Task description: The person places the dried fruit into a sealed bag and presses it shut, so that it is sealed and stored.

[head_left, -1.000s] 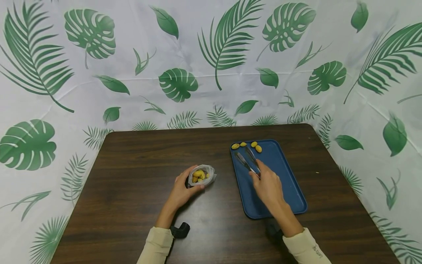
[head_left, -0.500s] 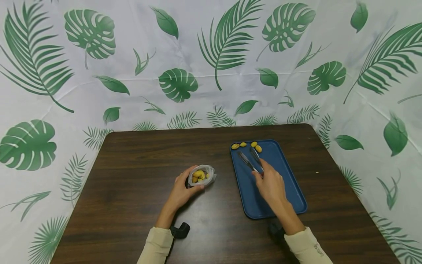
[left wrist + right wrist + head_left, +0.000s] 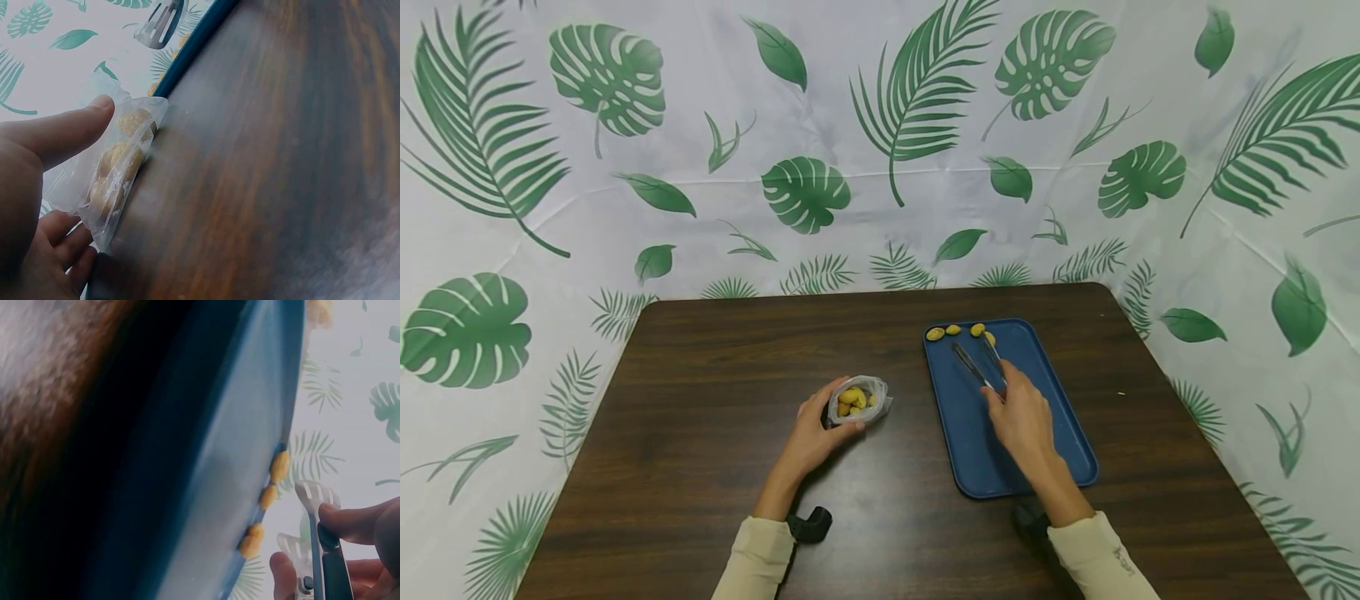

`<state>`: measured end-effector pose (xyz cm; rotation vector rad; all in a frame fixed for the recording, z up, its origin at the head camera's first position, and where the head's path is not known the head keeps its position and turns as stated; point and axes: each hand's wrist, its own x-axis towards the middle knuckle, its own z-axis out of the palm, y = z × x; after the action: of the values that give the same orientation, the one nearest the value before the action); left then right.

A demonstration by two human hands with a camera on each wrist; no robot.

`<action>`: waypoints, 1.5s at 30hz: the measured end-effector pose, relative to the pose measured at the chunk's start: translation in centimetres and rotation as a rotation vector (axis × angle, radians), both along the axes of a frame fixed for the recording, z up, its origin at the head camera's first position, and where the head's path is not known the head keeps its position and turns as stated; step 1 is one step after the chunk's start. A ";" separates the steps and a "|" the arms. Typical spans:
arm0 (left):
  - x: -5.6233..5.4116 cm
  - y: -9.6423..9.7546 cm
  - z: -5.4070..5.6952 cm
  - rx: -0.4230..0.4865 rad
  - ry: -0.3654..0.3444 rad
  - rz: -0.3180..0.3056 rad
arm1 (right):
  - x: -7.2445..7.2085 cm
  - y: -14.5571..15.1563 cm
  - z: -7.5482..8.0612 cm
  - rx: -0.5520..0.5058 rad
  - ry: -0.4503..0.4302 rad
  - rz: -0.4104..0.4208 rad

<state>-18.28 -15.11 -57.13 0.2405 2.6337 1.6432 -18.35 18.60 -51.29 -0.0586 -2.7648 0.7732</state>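
Note:
My left hand (image 3: 812,429) curls round a clear plastic bag (image 3: 884,400) standing upright and open at the top. Inside lie several yellow, oval, nut-like pieces (image 3: 852,398). Metal tongs (image 3: 970,364) are gripped by my right hand (image 3: 1024,421) above the blue tray (image 3: 958,454), their arms spread apart. Along the tray's far edge sit several more yellow pieces (image 3: 935,333), and the right tong tip overlaps the rightmost one in the head view. Whether it touches is unclear. In the right wrist view, the slotted tong ends (image 3: 317,495) have nothing between them.
Tray and bag are on a dark wood-grain table (image 3: 715,367), the tray on the right. A white leaf-print cloth (image 3: 700,125) hangs behind the table and along its sides. Each wrist wears a black device, the left one (image 3: 811,525) low over the tabletop.
My right hand and the tongs have shifted slightly to the right, the right tip now over the rightmost yellow piece. The left hand and the bag have stayed in place.

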 end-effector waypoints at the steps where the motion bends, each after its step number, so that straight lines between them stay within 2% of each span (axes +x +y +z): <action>1: 0.0 0.0 0.0 0.001 0.001 -0.002 | -0.1 0.1 0.0 0.004 -0.004 -0.002; 11: 0.0 0.0 0.1 0.002 -0.020 0.004 | -0.7 0.3 -0.4 0.038 -0.019 -0.017; 34: 0.0 0.1 0.3 -0.004 -0.025 0.007 | -2.2 0.4 -0.7 0.121 0.037 -0.017; 45: 0.2 0.1 0.2 0.001 -0.029 0.012 | -2.8 1.6 -1.0 0.134 -0.007 -0.037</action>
<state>-18.10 -14.98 -56.93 0.2007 2.6186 1.6385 -21.14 20.20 -52.33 -0.0855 -2.8061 0.5786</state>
